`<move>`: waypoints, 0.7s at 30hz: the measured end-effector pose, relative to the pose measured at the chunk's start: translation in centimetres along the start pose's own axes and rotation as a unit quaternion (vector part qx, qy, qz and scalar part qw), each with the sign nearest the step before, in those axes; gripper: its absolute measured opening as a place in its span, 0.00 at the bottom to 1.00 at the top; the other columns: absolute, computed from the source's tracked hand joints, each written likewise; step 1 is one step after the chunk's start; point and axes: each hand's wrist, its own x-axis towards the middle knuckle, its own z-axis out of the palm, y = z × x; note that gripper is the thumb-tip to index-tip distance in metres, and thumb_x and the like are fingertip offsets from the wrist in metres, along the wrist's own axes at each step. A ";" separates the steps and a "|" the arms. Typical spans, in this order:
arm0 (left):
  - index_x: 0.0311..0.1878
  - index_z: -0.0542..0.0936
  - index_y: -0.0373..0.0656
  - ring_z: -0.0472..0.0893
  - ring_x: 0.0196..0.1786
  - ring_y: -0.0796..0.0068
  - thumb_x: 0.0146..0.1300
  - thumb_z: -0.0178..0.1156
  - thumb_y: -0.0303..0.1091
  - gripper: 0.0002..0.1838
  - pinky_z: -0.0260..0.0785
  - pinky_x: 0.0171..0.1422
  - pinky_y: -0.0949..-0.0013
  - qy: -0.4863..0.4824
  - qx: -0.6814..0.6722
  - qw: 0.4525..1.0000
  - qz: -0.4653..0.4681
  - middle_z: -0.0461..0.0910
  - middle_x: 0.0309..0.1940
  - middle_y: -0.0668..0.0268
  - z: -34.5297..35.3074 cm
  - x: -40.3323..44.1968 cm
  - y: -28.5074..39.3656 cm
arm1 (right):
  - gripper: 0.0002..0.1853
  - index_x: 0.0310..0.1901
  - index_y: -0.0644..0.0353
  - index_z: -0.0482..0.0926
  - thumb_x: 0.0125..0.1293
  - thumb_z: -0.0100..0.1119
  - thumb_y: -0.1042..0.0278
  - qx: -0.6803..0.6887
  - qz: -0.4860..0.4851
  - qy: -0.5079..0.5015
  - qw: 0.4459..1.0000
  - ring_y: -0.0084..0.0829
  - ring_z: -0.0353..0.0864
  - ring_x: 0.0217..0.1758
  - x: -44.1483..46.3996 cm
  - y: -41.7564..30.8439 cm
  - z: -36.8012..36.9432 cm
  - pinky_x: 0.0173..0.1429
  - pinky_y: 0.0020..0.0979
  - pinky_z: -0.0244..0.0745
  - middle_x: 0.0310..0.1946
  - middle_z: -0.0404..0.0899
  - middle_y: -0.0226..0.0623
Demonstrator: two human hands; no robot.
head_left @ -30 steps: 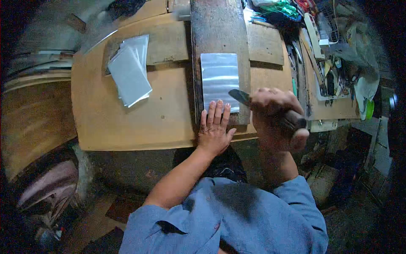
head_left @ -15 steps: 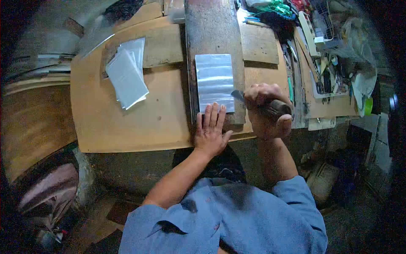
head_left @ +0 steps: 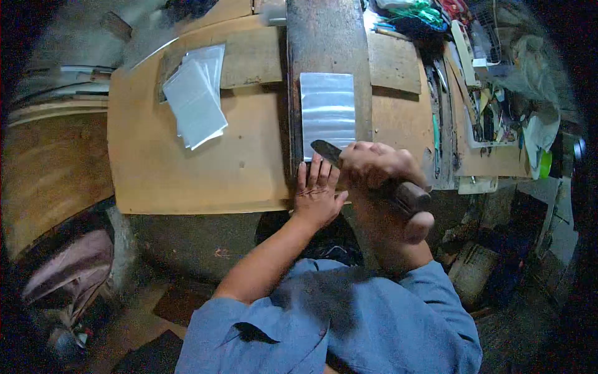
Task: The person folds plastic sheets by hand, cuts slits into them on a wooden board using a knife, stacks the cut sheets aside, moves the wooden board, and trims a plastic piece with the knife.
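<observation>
A silvery, shiny sheet (head_left: 328, 112) with creases across it lies flat on a dark wooden plank (head_left: 330, 43). My left hand (head_left: 317, 193) presses flat at the sheet's near end, its fingers spread a little. In my right hand (head_left: 383, 171) is a knife (head_left: 326, 149), my fingers wrapped around its thick dark handle. The dark blade points left over the near part of the sheet, just beyond my left fingertips. Whether its edge touches the sheet I cannot tell.
A fanned stack of clear plastic-like sheets (head_left: 198, 106) rests on the tan work board (head_left: 249, 181) at left. Flat boards (head_left: 393, 62) lie either side of the plank. To the right stand a tray of tools (head_left: 492, 128), strips and a green cord bundle (head_left: 417, 12).
My right hand with the knife has moved left, bringing the blade from beside the sheet to over its near end. The view has shifted slightly; my left hand stays at the near end.
</observation>
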 end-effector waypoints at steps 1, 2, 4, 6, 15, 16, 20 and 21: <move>0.60 0.68 0.43 0.45 0.74 0.54 0.48 0.62 0.55 0.38 0.31 0.74 0.45 -0.017 -0.021 1.000 -0.003 0.57 0.66 0.58 0.0 0.0 0.0 | 0.38 0.34 0.61 0.69 0.50 0.56 0.25 -0.007 -0.026 -0.007 1.000 0.33 0.65 0.33 -0.1 0.5 0.1 0.43 0.38 0.63 0.29 0.68 0.37; 0.60 0.68 0.43 0.45 0.74 0.54 0.48 0.62 0.55 0.38 0.31 0.74 0.45 -0.017 -0.021 1.000 -0.003 0.57 0.66 0.58 0.0 -0.1 -0.1 | 0.37 0.35 0.62 0.70 0.50 0.56 0.26 -0.018 -0.019 -0.008 1.000 0.34 0.66 0.34 -0.1 1.1 -0.5 0.43 0.38 0.63 0.30 0.68 0.38; 0.60 0.68 0.43 0.45 0.74 0.54 0.48 0.62 0.54 0.38 0.32 0.74 0.45 -0.027 0.018 0.999 0.008 0.57 0.66 0.58 -0.2 -0.2 -0.2 | 0.37 0.36 0.63 0.70 0.50 0.58 0.29 -0.040 -0.003 -0.010 0.999 0.34 0.66 0.35 0.2 2.3 -1.4 0.44 0.38 0.63 0.31 0.68 0.39; 0.60 0.68 0.43 0.45 0.74 0.55 0.48 0.62 0.54 0.38 0.32 0.74 0.45 -0.009 -0.002 1.000 0.006 0.56 0.66 0.58 -0.2 -0.1 -0.3 | 0.36 0.37 0.66 0.71 0.51 0.59 0.31 0.048 0.024 -0.051 0.997 0.35 0.67 0.35 1.1 3.1 -1.7 0.43 0.39 0.64 0.31 0.69 0.41; 0.69 0.58 0.46 0.45 0.74 0.57 0.49 0.62 0.58 0.46 0.32 0.74 0.48 0.005 0.022 1.000 -0.006 0.52 0.70 0.60 -1.0 0.3 0.0 | 0.37 0.34 0.66 0.70 0.50 0.59 0.29 -0.001 0.017 -0.015 1.000 0.36 0.67 0.35 0.8 1.6 -2.3 0.43 0.40 0.65 0.31 0.69 0.39; 0.70 0.56 0.46 0.45 0.74 0.58 0.49 0.62 0.58 0.48 0.32 0.74 0.48 0.021 0.022 1.000 -0.004 0.52 0.70 0.61 -0.9 0.1 0.0 | 0.37 0.34 0.66 0.70 0.50 0.59 0.29 -0.002 0.016 -0.012 1.000 0.36 0.67 0.35 0.5 1.6 -2.5 0.43 0.40 0.65 0.31 0.69 0.39; 0.71 0.54 0.47 0.45 0.74 0.59 0.49 0.63 0.57 0.49 0.32 0.74 0.49 0.049 -0.014 0.999 -0.002 0.52 0.70 0.61 -1.0 0.3 0.1 | 0.36 0.41 0.65 0.72 0.52 0.58 0.31 0.019 -0.049 -0.034 0.998 0.34 0.65 0.34 0.2 1.0 -3.1 0.42 0.38 0.64 0.32 0.68 0.39; 0.71 0.54 0.47 0.45 0.74 0.59 0.49 0.63 0.57 0.49 0.32 0.74 0.49 0.046 -0.013 0.999 -0.002 0.52 0.70 0.61 -1.0 0.1 0.1 | 0.36 0.40 0.64 0.72 0.52 0.58 0.31 0.026 -0.039 0.003 0.999 0.33 0.64 0.34 -0.2 1.9 -3.2 0.42 0.37 0.63 0.32 0.67 0.38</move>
